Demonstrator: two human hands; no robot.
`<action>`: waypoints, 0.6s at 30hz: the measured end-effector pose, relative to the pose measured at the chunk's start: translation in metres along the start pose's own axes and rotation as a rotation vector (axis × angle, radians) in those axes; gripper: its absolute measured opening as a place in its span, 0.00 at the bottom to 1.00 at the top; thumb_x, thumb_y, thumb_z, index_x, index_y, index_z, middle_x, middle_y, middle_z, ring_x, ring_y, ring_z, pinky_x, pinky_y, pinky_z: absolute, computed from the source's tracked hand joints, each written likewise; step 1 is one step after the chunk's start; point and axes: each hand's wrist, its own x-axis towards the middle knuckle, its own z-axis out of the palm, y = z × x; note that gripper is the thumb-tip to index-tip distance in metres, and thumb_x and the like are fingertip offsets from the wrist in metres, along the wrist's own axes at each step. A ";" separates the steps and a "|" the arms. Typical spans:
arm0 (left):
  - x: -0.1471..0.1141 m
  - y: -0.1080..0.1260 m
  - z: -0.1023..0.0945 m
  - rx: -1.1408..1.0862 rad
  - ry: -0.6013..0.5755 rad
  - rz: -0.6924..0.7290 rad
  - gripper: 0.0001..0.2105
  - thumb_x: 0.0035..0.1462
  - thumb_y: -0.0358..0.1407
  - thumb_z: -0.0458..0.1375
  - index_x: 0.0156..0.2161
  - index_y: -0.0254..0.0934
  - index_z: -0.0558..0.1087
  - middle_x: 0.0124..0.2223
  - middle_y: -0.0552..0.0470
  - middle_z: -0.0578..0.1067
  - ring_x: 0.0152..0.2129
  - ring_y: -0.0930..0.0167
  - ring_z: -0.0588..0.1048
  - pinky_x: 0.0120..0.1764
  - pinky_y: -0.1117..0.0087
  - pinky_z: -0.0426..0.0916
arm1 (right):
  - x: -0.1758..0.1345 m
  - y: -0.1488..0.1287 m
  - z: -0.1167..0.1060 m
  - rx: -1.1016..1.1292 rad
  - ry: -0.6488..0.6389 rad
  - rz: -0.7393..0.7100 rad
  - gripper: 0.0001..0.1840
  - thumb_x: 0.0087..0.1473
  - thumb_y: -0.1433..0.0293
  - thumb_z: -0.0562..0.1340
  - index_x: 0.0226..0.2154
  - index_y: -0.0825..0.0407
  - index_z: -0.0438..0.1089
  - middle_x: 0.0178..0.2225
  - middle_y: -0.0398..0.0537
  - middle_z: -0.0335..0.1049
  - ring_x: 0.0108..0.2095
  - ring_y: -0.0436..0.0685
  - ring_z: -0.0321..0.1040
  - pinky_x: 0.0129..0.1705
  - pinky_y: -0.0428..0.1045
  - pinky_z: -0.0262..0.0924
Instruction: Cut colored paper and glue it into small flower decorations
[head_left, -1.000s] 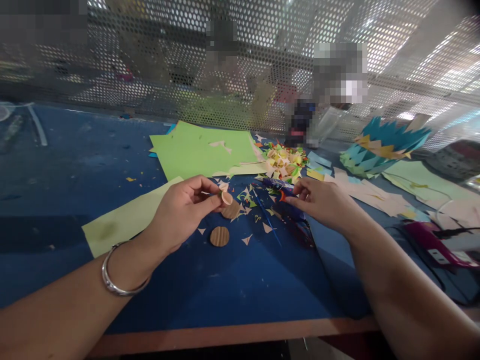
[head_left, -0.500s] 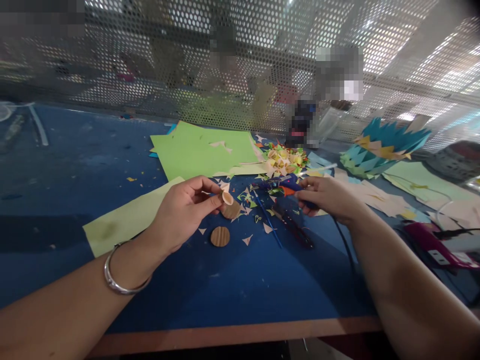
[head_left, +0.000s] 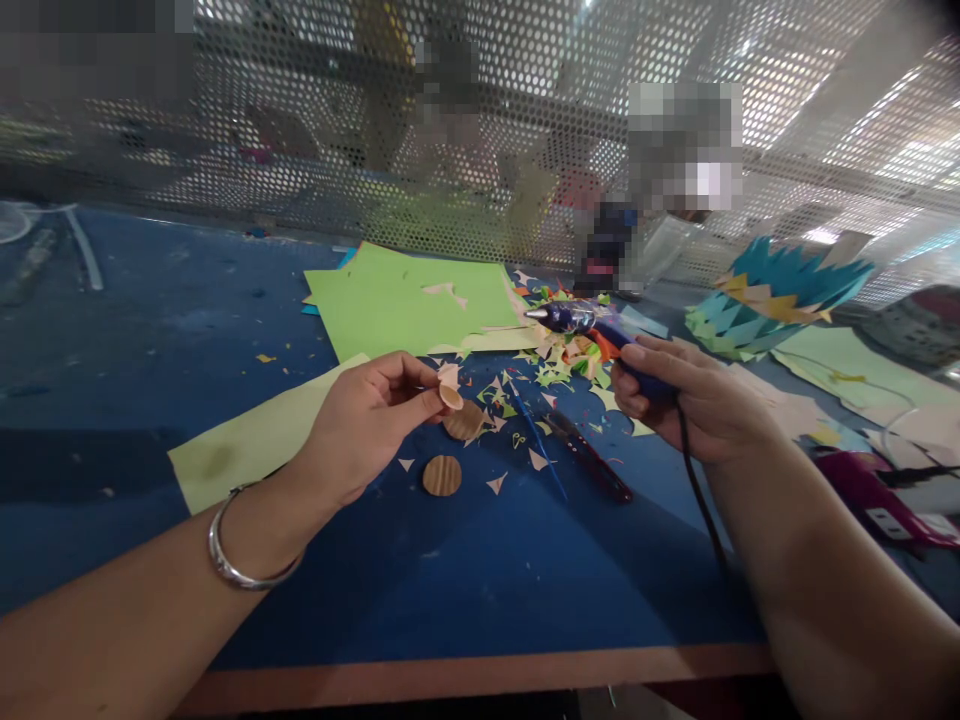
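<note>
My left hand [head_left: 375, 420] pinches a small cream paper piece [head_left: 450, 396] with a rounded, curled end between thumb and fingertips. Just beyond it lies a round wooden disc [head_left: 463, 422], partly covered from view, and a second wooden disc [head_left: 442, 476] rests nearer to me. In my right hand [head_left: 682, 390] is a blue glue gun [head_left: 600, 330] with an orange trigger, raised over the table, its metal nozzle pointing left. A black cord hangs from its handle. Below it lie a blue thin stick-like tool [head_left: 538, 440] and a dark red-handled tool [head_left: 589, 455].
Green paper sheets [head_left: 412, 310] and a pale yellow sheet [head_left: 247, 430] lie on the blue table [head_left: 480, 600]. Paper scraps are scattered around the middle. A zigzag-edged paper crown [head_left: 772, 300] stands at the right, above a magenta power strip [head_left: 870, 495]. A perforated metal screen [head_left: 337, 130] borders the back.
My right hand has lifted the glue gun from among the scraps, up and slightly right, with the nozzle now in plain view. My left hand stays nearly in place with the paper piece.
</note>
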 end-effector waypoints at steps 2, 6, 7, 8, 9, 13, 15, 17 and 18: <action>0.000 0.001 0.001 0.014 0.002 -0.007 0.05 0.52 0.32 0.68 0.31 0.38 0.75 0.30 0.54 0.78 0.27 0.74 0.77 0.36 0.71 0.74 | 0.000 0.002 0.002 0.025 -0.005 -0.005 0.15 0.46 0.64 0.76 0.27 0.52 0.71 0.22 0.41 0.66 0.21 0.45 0.60 0.20 0.40 0.60; 0.000 0.000 0.001 0.034 -0.012 -0.016 0.05 0.53 0.33 0.67 0.31 0.39 0.75 0.31 0.53 0.79 0.28 0.72 0.77 0.37 0.70 0.74 | -0.001 0.007 0.009 0.082 -0.045 -0.047 0.14 0.45 0.66 0.76 0.33 0.52 0.74 0.27 0.43 0.70 0.26 0.47 0.64 0.26 0.41 0.64; -0.001 0.000 0.001 0.038 -0.017 -0.018 0.05 0.53 0.34 0.67 0.31 0.39 0.75 0.32 0.53 0.80 0.29 0.72 0.78 0.37 0.70 0.74 | -0.002 0.008 0.011 0.108 -0.057 -0.062 0.15 0.45 0.67 0.76 0.34 0.52 0.74 0.28 0.43 0.69 0.26 0.47 0.64 0.27 0.41 0.65; -0.001 0.000 0.001 0.040 -0.020 -0.023 0.05 0.53 0.34 0.68 0.32 0.39 0.75 0.32 0.53 0.80 0.29 0.72 0.78 0.38 0.70 0.74 | -0.002 0.009 0.014 0.134 -0.072 -0.078 0.15 0.45 0.67 0.76 0.35 0.52 0.74 0.28 0.42 0.68 0.26 0.47 0.63 0.27 0.42 0.65; -0.001 0.000 0.001 0.041 -0.019 -0.030 0.06 0.52 0.35 0.68 0.32 0.39 0.75 0.32 0.53 0.79 0.30 0.72 0.77 0.38 0.71 0.74 | -0.003 0.010 0.016 0.158 -0.091 -0.091 0.14 0.46 0.67 0.76 0.34 0.52 0.73 0.27 0.41 0.66 0.26 0.47 0.62 0.27 0.42 0.64; -0.002 0.001 0.001 0.020 -0.010 -0.042 0.08 0.51 0.36 0.69 0.32 0.39 0.74 0.31 0.54 0.77 0.28 0.73 0.77 0.37 0.71 0.74 | -0.006 0.013 0.024 0.174 -0.164 -0.144 0.13 0.51 0.65 0.73 0.27 0.51 0.70 0.24 0.40 0.58 0.24 0.48 0.56 0.26 0.44 0.61; -0.002 0.002 0.002 0.014 -0.011 -0.036 0.08 0.51 0.35 0.69 0.32 0.39 0.74 0.31 0.54 0.77 0.29 0.73 0.77 0.37 0.71 0.74 | -0.009 0.012 0.027 0.159 -0.167 -0.168 0.15 0.53 0.63 0.72 0.25 0.50 0.67 0.24 0.40 0.56 0.24 0.48 0.54 0.26 0.46 0.60; -0.003 0.003 0.003 0.017 -0.015 -0.033 0.07 0.52 0.34 0.69 0.32 0.39 0.74 0.32 0.53 0.78 0.29 0.73 0.77 0.38 0.70 0.74 | -0.012 0.011 0.029 0.146 -0.163 -0.178 0.16 0.54 0.63 0.71 0.24 0.50 0.65 0.24 0.39 0.55 0.24 0.49 0.54 0.26 0.47 0.59; -0.003 0.003 0.003 0.019 -0.019 -0.031 0.06 0.52 0.34 0.68 0.32 0.39 0.74 0.32 0.53 0.79 0.30 0.72 0.77 0.38 0.70 0.75 | -0.013 0.011 0.030 0.135 -0.164 -0.179 0.16 0.54 0.64 0.70 0.25 0.49 0.64 0.24 0.39 0.54 0.23 0.49 0.54 0.27 0.47 0.59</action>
